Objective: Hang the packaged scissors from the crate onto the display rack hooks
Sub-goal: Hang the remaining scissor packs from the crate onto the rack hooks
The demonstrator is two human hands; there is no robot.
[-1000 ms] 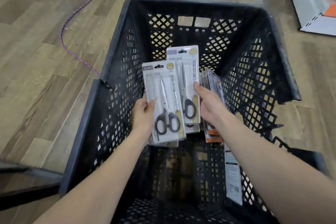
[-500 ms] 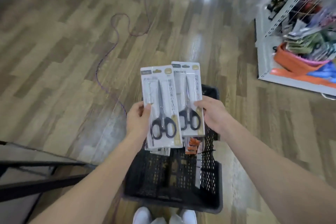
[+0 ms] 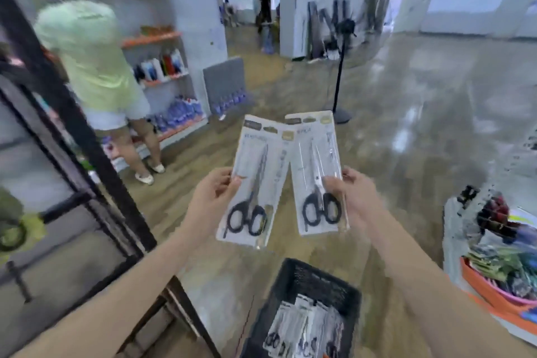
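Holding one pack each: the left hand [image 3: 213,200] pinches a scissors pack [image 3: 255,180] by its left edge, thumb on the front, and the right hand [image 3: 353,195] grips a second scissors pack [image 3: 316,174] by its right edge. Both are up in the air, top corners overlapping a bit. The black crate [image 3: 308,279] sits on the floor below with more packs [image 3: 302,331] inside. Pretty blurry overall; someone in a green shirt [image 3: 87,46] stands by shelves [image 3: 162,73].

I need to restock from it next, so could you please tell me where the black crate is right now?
In the head view, the black crate sits on the floor at bottom centre, below the two scissors packs held up, and has more packs inside.
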